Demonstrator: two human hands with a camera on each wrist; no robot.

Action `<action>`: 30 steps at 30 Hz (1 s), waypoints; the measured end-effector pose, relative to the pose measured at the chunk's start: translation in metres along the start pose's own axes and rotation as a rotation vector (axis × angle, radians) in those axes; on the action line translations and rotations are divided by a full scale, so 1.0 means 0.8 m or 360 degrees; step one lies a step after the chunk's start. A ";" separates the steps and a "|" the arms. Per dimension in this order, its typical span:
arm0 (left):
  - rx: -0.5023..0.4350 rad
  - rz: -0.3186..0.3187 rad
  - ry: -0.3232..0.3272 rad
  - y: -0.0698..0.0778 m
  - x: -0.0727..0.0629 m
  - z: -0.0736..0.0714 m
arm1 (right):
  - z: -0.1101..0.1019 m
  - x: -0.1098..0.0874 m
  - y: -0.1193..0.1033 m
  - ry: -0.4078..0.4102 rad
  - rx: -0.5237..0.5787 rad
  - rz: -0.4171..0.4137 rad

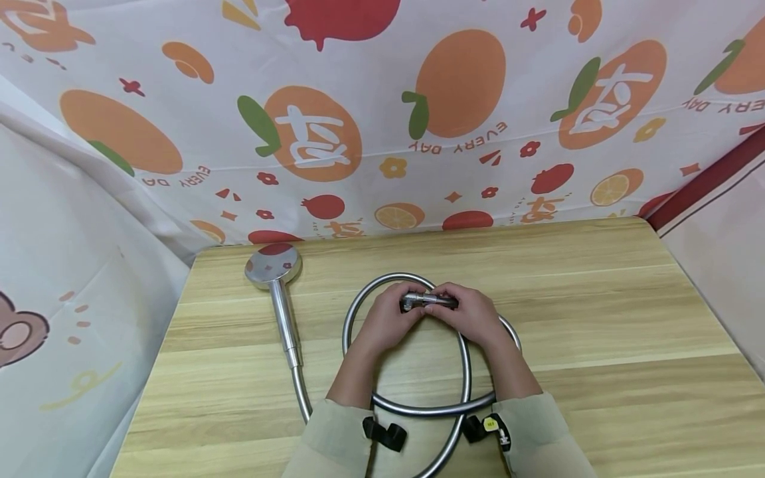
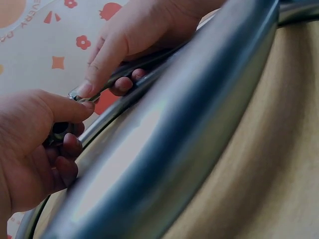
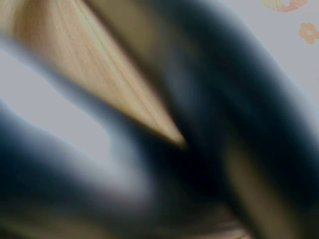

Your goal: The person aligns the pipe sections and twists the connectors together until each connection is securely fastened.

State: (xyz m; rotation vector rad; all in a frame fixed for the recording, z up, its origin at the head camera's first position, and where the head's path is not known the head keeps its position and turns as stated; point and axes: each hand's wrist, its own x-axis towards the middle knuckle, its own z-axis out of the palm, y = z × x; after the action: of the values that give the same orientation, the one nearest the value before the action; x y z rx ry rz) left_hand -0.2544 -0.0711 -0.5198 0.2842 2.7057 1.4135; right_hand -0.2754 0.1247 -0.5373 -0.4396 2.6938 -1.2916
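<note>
In the head view my left hand (image 1: pixel 382 322) pinches a small shiny metal fitting (image 1: pixel 409 303). The left wrist view shows a threaded opening (image 2: pixel 62 130) on it, partly covered by the fingers. My right hand (image 1: pixel 475 317) grips the end of the shower hose (image 1: pixel 441 301) with thumb and fingers, right up against the fitting. The silver hose (image 1: pixel 465 372) loops around and under both hands. Its other end runs to a chrome shower head (image 1: pixel 273 265), lying at the left of the table. In the right wrist view, blurred hose (image 3: pixel 65 124) hides both hands.
The wood-grain table (image 1: pixel 615 318) extends to both sides. A fruit-print cloth (image 1: pixel 382 99) hangs along its back edge, and a pale curtain (image 1: pixel 66 279) at the left. Black straps (image 1: pixel 384 435) sit on the sleeves, close to the hose coils.
</note>
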 end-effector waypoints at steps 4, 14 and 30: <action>-0.0002 0.0003 -0.0001 -0.001 0.000 0.000 | 0.000 0.000 -0.001 -0.0009 0.0016 0.0003; -0.0003 -0.0005 -0.0001 -0.001 0.000 0.001 | -0.001 0.000 -0.002 -0.0018 0.0011 0.0019; -0.0007 -0.0001 -0.0006 0.000 0.000 0.000 | -0.001 0.001 0.000 -0.0022 0.0004 0.0033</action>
State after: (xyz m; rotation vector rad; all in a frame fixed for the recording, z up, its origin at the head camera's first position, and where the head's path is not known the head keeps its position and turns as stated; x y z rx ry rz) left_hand -0.2545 -0.0710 -0.5199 0.2856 2.6991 1.4172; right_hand -0.2762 0.1255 -0.5368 -0.4176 2.6774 -1.2818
